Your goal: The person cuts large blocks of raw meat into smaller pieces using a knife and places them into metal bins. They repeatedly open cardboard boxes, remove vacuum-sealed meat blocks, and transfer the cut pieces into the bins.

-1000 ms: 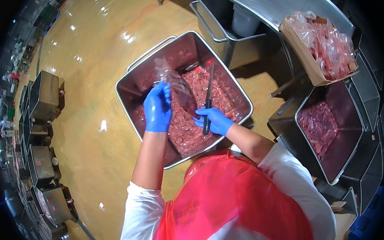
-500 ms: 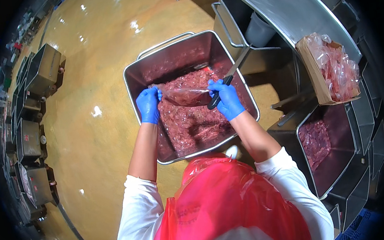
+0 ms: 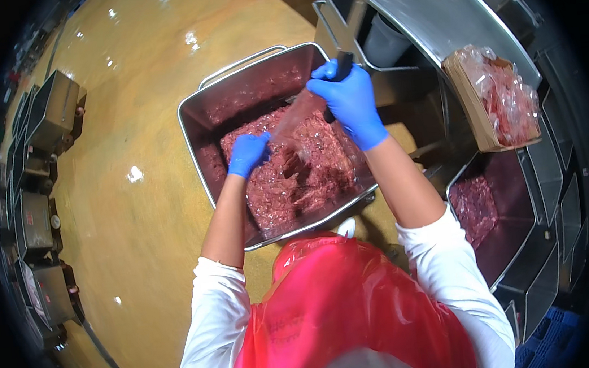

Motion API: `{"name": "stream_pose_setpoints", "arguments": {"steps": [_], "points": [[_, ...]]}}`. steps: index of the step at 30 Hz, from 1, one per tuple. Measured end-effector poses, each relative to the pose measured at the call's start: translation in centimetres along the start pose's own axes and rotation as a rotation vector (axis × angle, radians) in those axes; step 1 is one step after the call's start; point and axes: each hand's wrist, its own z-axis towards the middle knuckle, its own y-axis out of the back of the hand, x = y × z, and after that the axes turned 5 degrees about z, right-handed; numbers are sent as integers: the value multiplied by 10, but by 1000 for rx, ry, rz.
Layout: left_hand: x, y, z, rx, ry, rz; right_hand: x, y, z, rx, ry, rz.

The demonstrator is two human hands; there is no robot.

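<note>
A metal bin [image 3: 240, 92] filled with ground red meat [image 3: 329, 169] stands in front of me. Above the meat, a clear plastic bag [image 3: 293, 116] is stretched slantwise between my blue-gloved hands. My left hand [image 3: 249, 154], low over the meat, is closed on the bag's lower end. Higher up, near the bin's far right corner, my right hand [image 3: 350, 101] is closed around the black handle of a knife [image 3: 345, 64] and also pinches the bag's upper end. The knife's blade points up and away to the right, smeared by motion.
A cardboard box [image 3: 468, 102] of reddish clear bags sits to the right by a curved metal table [image 3: 427, 9]. Below it is another bin with dark red meat [image 3: 473, 209]. A grey bucket [image 3: 384, 41] stands beyond. Several metal carts [image 3: 33, 221] line the left.
My right hand has risen up and to the right with the knife and the bag's end. My left hand has shifted slightly right and down. The bag now slants and hangs narrower.
</note>
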Motion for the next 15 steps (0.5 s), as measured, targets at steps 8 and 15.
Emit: {"name": "stream_pose_setpoints", "arguments": {"steps": [8,15], "points": [[-100,23,10,-137,-902,372,-42,-18,22,24,27,-433],[-35,46,89,119,-198,-428,-33,98,-61,-191,-61,-432]]}}
